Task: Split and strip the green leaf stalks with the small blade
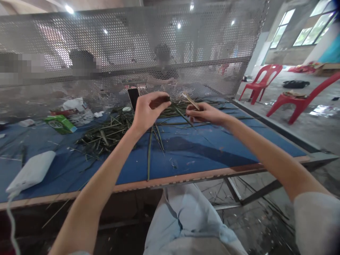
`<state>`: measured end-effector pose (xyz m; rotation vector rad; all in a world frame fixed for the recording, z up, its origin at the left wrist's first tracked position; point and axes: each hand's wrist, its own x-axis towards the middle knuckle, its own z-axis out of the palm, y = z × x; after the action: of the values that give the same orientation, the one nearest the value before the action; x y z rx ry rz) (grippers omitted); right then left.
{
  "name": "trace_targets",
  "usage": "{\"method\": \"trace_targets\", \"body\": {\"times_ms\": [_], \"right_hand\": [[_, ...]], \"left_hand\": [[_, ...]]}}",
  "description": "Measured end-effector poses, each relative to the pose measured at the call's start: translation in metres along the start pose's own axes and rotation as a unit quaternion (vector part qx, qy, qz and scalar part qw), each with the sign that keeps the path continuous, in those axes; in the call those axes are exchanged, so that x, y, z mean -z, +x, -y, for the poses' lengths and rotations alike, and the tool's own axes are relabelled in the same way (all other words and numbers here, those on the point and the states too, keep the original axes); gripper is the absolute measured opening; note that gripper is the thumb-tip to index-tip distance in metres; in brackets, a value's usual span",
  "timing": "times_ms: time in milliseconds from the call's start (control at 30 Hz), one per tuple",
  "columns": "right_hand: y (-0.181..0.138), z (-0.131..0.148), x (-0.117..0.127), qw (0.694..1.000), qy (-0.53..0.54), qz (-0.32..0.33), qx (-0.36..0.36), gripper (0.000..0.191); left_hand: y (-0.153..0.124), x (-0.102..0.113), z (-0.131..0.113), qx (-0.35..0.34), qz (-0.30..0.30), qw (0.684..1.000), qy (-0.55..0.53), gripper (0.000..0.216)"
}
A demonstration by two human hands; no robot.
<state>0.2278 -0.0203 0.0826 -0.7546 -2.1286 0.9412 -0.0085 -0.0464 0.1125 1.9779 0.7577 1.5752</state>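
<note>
Forearms reach out bare from pale sleeves over the blue tabletop (pixel 217 148), both hands raised above its far half. The left hand (pixel 145 113) is turned with its back to the camera, wrist bent, its grip narrow: thumb and fingertips pinch the end of a dark green leaf strip (pixel 162 102) that runs across toward the other hand. The right hand (pixel 205 113) lies lower and flatter, knuckles up, fingers curled shut on a thin tan stick (pixel 191 101) that pokes up and leftward out of the fist. Whether the strip reaches that stick is hard to make out.

Under and behind the hands, toward the far edge, sprawls a heap of green leaves and stalks (pixel 111 131), with single blades trailing toward the near edge. A dark phone (pixel 133 97) stands propped just behind the left hand, its screen blank. Toward the far left corner lies a green carton (pixel 60 124) with white print too blurred to read, beside crumpled white wrapping (pixel 77 108). A white power bank (pixel 32 171) sits near the left end of the near edge, its cable cut off by the frame.

A perforated metal screen (pixel 132 46) rises along the far edge; people behind it show only dimly. Two red plastic chairs (pixel 265 79) stand on the floor to the right.
</note>
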Motion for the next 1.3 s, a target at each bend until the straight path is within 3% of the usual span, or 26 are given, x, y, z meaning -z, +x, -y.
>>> {"method": "trace_targets", "body": {"times_ms": [100,233,267,333,400,533,667,767,833,900,1033,1200,1300], "right_hand": [[-0.002,0.015,0.025,0.985,-0.145,-0.056,0.076,0.032],[-0.013,0.008,0.032,0.895,-0.35,-0.216,0.174,0.024],[-0.016,-0.001,0.03,0.879,-0.379,-0.222,0.186,0.024],[-0.023,-0.024,0.024,0.875,-0.41,-0.172,0.191,0.024],[-0.03,-0.048,0.017,0.885,-0.41,-0.122,0.183,0.028],[-0.043,-0.075,0.005,0.925,-0.344,-0.099,0.126,0.039],[-0.051,-0.066,-0.007,0.958,-0.269,-0.091,0.037,0.048],[-0.057,-0.053,-0.022,0.978,-0.194,-0.01,-0.072,0.049],[-0.062,-0.046,-0.034,0.983,-0.132,0.05,-0.117,0.048],[-0.066,-0.042,-0.042,0.986,-0.056,0.071,-0.14,0.04],[-0.068,-0.038,-0.043,0.979,0.12,0.03,-0.159,0.03],[-0.057,-0.033,-0.024,0.938,0.271,-0.014,-0.214,0.013],[-0.053,-0.032,-0.021,0.914,0.319,-0.02,-0.25,0.015]], "left_hand": [[-0.01,0.006,-0.019,-0.138,0.028,0.975,0.172,0.017],[-0.043,0.008,-0.011,-0.347,0.139,0.856,0.356,0.021],[-0.053,0.008,-0.005,-0.385,0.175,0.825,0.376,0.022],[-0.074,0.007,0.007,-0.435,0.244,0.775,0.388,0.024],[-0.094,0.006,0.017,-0.44,0.295,0.753,0.391,0.027],[-0.126,0.005,0.024,-0.396,0.346,0.755,0.392,0.03],[-0.134,0.006,0.021,-0.323,0.368,0.771,0.407,0.032],[-0.134,0.008,0.02,-0.3,0.376,0.784,0.392,0.032],[-0.136,0.01,0.02,-0.278,0.381,0.794,0.384,0.033],[-0.138,0.011,0.02,-0.255,0.391,0.8,0.378,0.035],[-0.142,0.013,0.022,-0.243,0.401,0.802,0.37,0.033],[-0.142,0.014,0.023,-0.241,0.393,0.811,0.36,0.036],[-0.141,0.013,0.022,-0.228,0.396,0.815,0.357,0.033]]}}
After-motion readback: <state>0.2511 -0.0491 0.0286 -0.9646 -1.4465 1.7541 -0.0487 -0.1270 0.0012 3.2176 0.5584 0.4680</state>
